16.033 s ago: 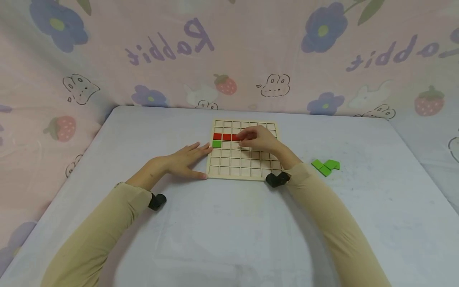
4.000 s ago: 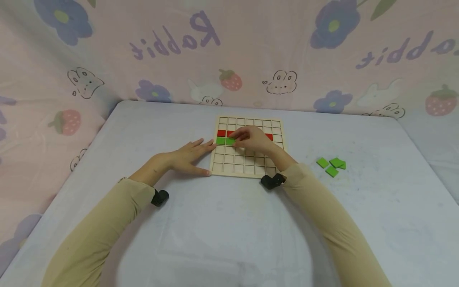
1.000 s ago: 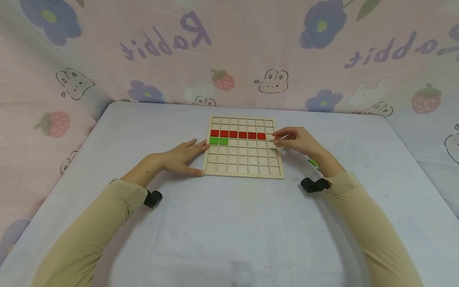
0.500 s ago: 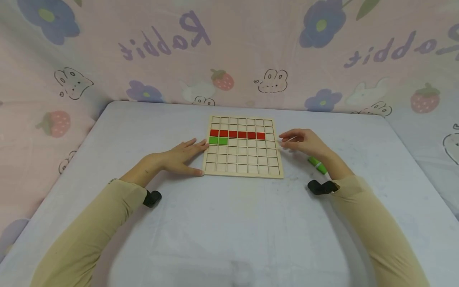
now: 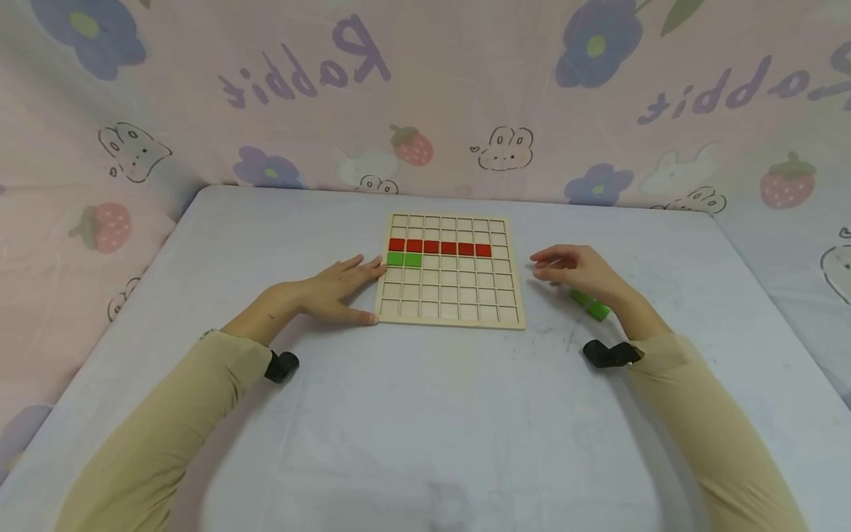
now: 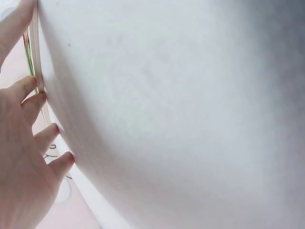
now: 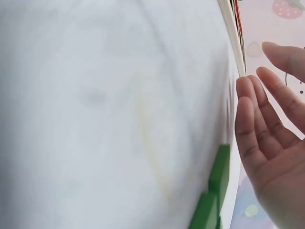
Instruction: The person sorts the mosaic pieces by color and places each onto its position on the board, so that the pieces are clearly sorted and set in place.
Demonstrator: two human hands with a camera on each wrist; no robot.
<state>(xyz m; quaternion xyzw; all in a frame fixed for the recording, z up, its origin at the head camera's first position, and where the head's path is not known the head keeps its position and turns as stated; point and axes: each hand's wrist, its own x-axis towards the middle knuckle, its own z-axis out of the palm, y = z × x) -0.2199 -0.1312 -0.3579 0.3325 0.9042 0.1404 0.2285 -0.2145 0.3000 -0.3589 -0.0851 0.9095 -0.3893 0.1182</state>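
Note:
In the head view a wooden grid board [image 5: 452, 323] lies on the table. Several red square tiles [image 5: 431, 247] fill most of its third row from the far side, leaving the rightmost cell bare. Two green square tiles [image 5: 404, 259] sit just below, at the left. My left hand [image 5: 329, 292] lies spread, fingertips and thumb touching the board's left edge. Right of the board hovers my right hand [image 5: 577, 267], fingers loosely bent, thumb apart, holding nothing in the right wrist view. Loose green tiles [image 5: 594, 307] lie under its wrist, partly hidden by it.
A white cloth covers the table [image 5: 425, 414]. Behind it hangs a pink printed curtain [image 5: 452, 89]. Black wrist cameras are strapped below both cuffs, the right camera [image 5: 608, 355] close to the loose green tiles.
Over the earlier frames the red row grew and a second green tile came onto the board. Lately my right hand has drawn back rightward from the board; my left hand stays at its edge.

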